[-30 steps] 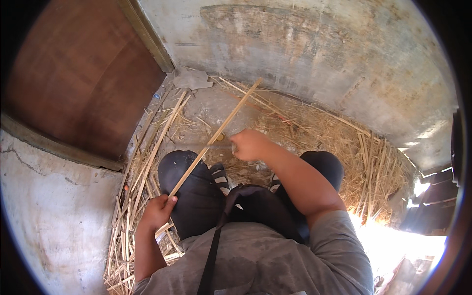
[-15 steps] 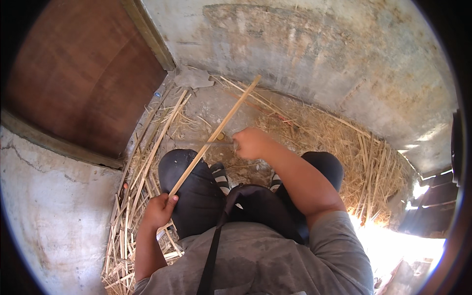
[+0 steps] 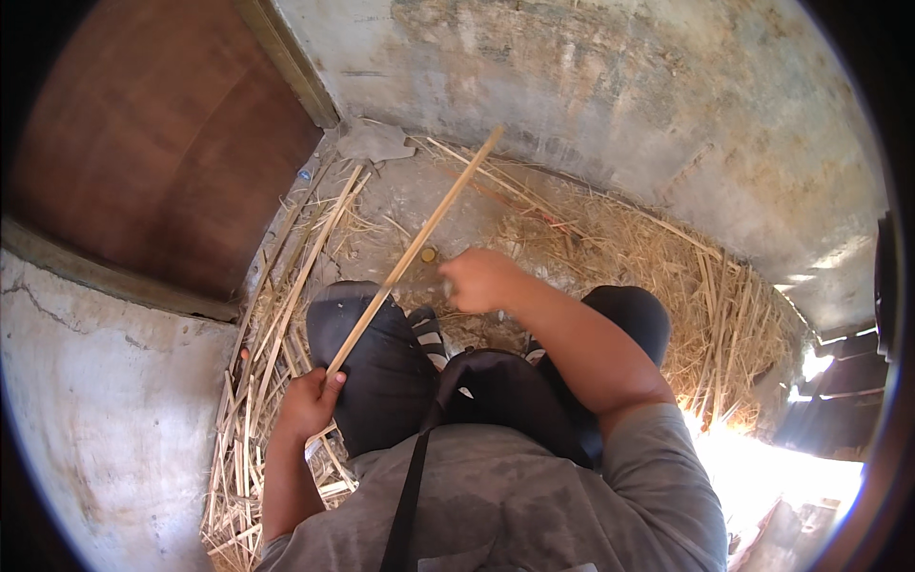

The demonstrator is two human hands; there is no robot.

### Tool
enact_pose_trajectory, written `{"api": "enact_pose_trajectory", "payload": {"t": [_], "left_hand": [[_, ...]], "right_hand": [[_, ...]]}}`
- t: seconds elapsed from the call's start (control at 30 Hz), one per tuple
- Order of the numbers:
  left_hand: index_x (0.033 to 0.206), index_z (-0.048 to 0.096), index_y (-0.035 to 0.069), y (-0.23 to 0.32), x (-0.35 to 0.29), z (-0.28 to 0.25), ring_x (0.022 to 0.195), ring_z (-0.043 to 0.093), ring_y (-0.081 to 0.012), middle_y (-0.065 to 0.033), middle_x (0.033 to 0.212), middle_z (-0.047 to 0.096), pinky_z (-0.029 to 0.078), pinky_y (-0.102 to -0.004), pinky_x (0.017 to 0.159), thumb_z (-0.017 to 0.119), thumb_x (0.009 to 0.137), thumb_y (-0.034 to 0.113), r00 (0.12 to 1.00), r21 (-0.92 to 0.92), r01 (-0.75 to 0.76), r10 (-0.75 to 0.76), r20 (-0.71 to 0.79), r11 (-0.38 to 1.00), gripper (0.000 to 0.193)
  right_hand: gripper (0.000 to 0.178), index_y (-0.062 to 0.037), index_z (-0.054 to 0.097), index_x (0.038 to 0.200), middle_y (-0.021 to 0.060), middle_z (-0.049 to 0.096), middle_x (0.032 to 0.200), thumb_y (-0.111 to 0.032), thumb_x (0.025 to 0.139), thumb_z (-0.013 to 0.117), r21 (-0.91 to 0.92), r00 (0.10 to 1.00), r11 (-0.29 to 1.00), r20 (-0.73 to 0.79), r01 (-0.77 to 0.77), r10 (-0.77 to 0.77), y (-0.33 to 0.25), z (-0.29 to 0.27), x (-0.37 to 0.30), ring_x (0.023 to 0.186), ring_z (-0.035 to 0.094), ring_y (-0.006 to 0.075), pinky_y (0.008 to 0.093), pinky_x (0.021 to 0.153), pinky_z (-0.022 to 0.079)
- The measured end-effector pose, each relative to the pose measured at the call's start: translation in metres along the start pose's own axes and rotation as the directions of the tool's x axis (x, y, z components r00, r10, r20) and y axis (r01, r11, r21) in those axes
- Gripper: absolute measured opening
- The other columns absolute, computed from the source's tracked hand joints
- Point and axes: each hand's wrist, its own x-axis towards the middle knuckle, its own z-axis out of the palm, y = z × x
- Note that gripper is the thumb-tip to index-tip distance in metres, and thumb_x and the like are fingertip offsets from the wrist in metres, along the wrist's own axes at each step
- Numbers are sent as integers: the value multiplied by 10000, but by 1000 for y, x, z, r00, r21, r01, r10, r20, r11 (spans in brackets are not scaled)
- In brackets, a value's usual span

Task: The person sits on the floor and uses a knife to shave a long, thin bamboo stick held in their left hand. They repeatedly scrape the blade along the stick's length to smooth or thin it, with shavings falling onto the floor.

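Pale strip (image 3: 431,227), in the head view, slanted over the left knee (image 3: 334,310); the left hand (image 3: 310,402) had its grip clamped on the near end. Right of the strip, the right hand (image 3: 479,279) was closed around a blurred thin blade (image 3: 416,285).

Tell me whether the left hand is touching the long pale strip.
Touching. The head view shows the left hand gripping the near end of the long pale strip, thumb against it.
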Motion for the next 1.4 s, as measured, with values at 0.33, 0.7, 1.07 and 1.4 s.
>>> {"api": "enact_pose_trajectory", "payload": {"t": [0.33, 0.7, 1.07, 1.4], "left_hand": [[763, 556, -12, -5, 0, 2, 514, 470, -265, -175, 575, 523, 409, -410, 537, 628, 1010, 424, 1000, -57, -8, 7, -19, 998, 506], [768, 569, -4, 0, -2, -1, 556, 567, -350, -197, 604, 564, 439, -429, 558, 638, 999, 430, 999, 28, -46, 47, -16, 999, 497], [791, 589, -9, -13, 0, -1, 546, 515, -278, -176, 599, 549, 432, -408, 560, 651, 995, 430, 999, -76, -41, 43, 26, 996, 488], [822, 601, -15, 9, 4, -11, 600, 537, -265, -176, 657, 572, 448, -405, 603, 640, 1001, 438, 993, -40, 55, -50, 108, 998, 489]], "right_hand": [[414, -31, 715, 1102, 222, 713, 1046, -301, 790, 750, 115, 985, 987, -115, -112, 125, 44, 10, 14, 1040, 671, 404, 477, 898, 549], [382, -69, 710, 1091, 215, 715, 1024, -333, 818, 745, 114, 947, 965, -197, -235, 253, 77, 2, 13, 1029, 675, 412, 501, 899, 535], [443, -5, 714, 1096, 250, 706, 1057, -304, 773, 762, 115, 999, 993, 51, -4, -2, 17, -8, 3, 1042, 660, 427, 491, 916, 533], [398, -6, 708, 1076, 240, 703, 1092, -280, 792, 753, 54, 997, 996, 49, -69, 67, 14, -14, -3, 1078, 649, 433, 481, 920, 529]]}}
